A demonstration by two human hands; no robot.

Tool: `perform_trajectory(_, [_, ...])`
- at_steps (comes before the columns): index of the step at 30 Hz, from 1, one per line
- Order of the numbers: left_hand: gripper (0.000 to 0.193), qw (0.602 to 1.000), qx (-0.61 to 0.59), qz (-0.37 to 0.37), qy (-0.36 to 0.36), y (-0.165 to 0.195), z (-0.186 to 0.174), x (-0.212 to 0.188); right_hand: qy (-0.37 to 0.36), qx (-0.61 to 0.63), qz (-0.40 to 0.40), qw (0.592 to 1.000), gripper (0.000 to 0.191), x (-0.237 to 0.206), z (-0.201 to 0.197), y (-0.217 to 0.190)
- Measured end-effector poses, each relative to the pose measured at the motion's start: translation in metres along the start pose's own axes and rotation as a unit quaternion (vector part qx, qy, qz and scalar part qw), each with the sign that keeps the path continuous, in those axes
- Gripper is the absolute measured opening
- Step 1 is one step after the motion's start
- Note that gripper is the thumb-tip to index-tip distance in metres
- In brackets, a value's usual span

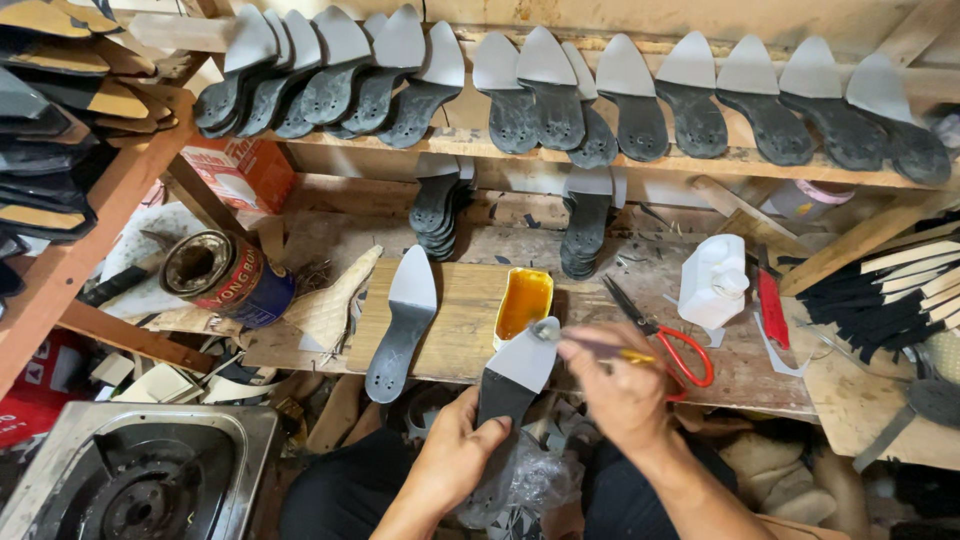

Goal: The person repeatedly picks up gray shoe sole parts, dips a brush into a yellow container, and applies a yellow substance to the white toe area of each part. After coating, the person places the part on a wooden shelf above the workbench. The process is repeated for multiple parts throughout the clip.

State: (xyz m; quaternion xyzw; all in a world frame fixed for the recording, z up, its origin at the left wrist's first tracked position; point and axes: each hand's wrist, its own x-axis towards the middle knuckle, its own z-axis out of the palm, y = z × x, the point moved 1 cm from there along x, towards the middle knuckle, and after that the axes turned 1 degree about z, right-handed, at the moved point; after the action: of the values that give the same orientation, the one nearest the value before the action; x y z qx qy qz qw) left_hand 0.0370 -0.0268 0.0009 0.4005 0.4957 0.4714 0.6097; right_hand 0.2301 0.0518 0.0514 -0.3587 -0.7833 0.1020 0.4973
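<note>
red scissors (672,345) | white bottle (712,281) | tin can (226,274) | gas stove (140,475)

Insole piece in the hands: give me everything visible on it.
The insole piece has a pale grey, pointed front and a dark grey, narrow rear part; it looks like stiff board. It is held tilted above the edge of the wooden board, pointed end up and away from the person. The left hand grips its dark lower end from below. The right hand holds a brush whose tip touches the pale front near the top. Right behind it stands a rectangular tin of amber glue.
</note>
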Motion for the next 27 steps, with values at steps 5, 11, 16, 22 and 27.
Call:
perform_trajectory(5, [0.037,0.999,-0.036,0.026,-0.007,-0.001,0.001,0.000,0.017,0.017,-0.111,0.994,0.017,-0.003,-0.005,0.002])
perform_trajectory(11, [0.037,0.998,-0.055,0.024,-0.007,-0.006,0.000,0.005,-0.081,0.065,-0.006,0.995,0.016,-0.009,-0.014,-0.004])
perform_trajectory(16, [0.035,0.998,-0.068,0.007,-0.009,-0.016,-0.004,0.007,0.019,0.026,-0.073,0.997,0.013,0.001,-0.019,-0.001])
perform_trajectory(22, [0.032,0.997,-0.078,0.021,0.013,-0.023,-0.007,0.013,-0.095,0.039,-0.076,0.992,0.020,-0.009,-0.018,-0.014])
perform_trajectory(27, [0.035,0.997,-0.071,-0.010,-0.022,-0.020,-0.005,0.006,0.033,0.015,-0.030,0.999,0.019,0.007,-0.030,-0.003])
